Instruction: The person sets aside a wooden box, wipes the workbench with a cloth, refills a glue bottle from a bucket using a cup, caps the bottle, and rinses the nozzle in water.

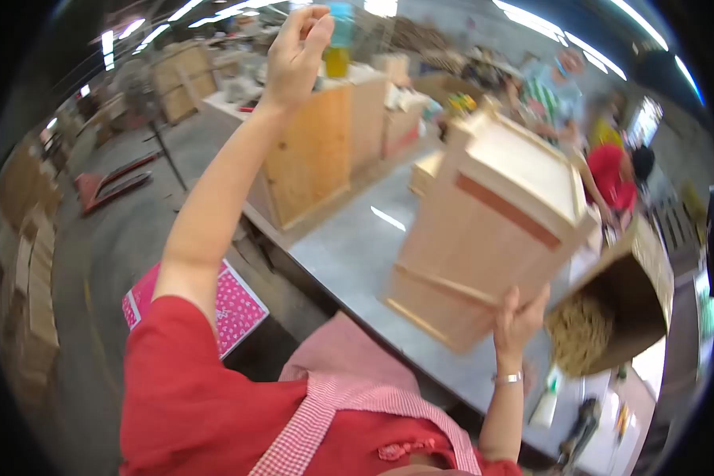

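Note:
My left hand (pixel 297 59) is raised high, its fingers curled with the thumb near them. Its fingertips are beside a bottle-like container (pixel 339 41), blue above and yellow below; whether they grip it I cannot tell. My right hand (pixel 519 321) holds the lower right edge of a pale wooden box (pixel 484 238), thumb towards its front panel. The box tilts above the grey worktable (pixel 349 262) and is blurred. It has a framed, recessed top and a reddish-brown strip below.
At right, a tipped cardboard box (pixel 650 278) contains small tan pieces (pixel 579 333). A white bottle (pixel 545 406) and a dark tool (pixel 583 424) lie nearer. A wooden cabinet (pixel 309 159) stands at far left of the table; a person in red (pixel 611 174) works beyond. A pink patterned box (pixel 234 309) is below.

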`<state>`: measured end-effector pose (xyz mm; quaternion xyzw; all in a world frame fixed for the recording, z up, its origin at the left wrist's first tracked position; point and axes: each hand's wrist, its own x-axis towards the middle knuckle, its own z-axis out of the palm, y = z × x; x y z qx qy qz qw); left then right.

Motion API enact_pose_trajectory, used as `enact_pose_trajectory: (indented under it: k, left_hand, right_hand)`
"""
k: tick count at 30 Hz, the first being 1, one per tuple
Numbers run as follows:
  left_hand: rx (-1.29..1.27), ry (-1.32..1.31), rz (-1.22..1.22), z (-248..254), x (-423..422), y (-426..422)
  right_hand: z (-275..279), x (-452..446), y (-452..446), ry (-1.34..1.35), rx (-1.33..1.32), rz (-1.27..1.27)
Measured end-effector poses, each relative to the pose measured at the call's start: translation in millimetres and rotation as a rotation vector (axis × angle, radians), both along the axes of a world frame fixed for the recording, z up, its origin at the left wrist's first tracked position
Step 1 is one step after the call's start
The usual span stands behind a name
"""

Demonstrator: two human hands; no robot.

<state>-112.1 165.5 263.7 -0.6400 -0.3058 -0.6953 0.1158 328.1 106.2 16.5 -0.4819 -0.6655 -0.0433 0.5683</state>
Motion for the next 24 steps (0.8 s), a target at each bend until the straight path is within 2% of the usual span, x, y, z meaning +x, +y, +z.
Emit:
enact_pose_trajectory:
  k: [2,3,4,5,7,8,10,16,20,22,24]
  left_hand:
    - [-0.361,-0.165,-0.203,-72.2,58.3,-19.0]
    - [-0.399,-0.215,-0.352,-121.5,79.5,-12.7]
    - [-0.561,-0.217,-0.456,-164.5,92.3,-15.4]
    - [-0.580,-0.164,-0.426,-201.8,111.7,-17.7]
    - [-0.525,-0.150,-0.368,-235.2,152.7,-25.2]
    - [-0.525,-0.143,-0.404,-239.6,165.5,-21.3]
    - [-0.525,-0.238,-0.072,-242.9,182.6,-17.8]
    - [-0.334,-0.266,-0.015,-232.0,191.9,-12.2]
    - [-0.421,-0.205,-0.088,-208.4,186.2,-40.1]
    - [-0.310,-0.256,-0.067,-209.2,190.6,-52.9]
    - [-0.345,-0.272,-0.055,-222.3,190.2,-53.7]
  right_hand:
    - [1.8,-8.8,-5.1,0.150,-0.057,-0.026]
    - [0.4,-10.9,-3.9,0.231,-0.070,-0.020]
    - [-0.9,-13.3,-2.1,0.243,-0.073,-0.060]
    - [-0.9,-15.2,1.1,0.244,-0.043,-0.043]
    - [-0.6,-15.4,3.6,0.231,-0.013,-0.065]
    - [0.5,-15.9,6.3,0.219,0.024,-0.046]
    - [-4.1,-14.3,9.9,0.211,0.062,-0.047]
    - [-0.4,-14.3,11.9,0.264,0.144,0.038]
    - [25.8,-24.9,-12.8,0.326,0.162,0.101]
    - [14.6,-27.0,-20.0,0.369,0.153,0.124]
    - [-5.8,-23.6,-13.8,0.187,0.098,0.068]
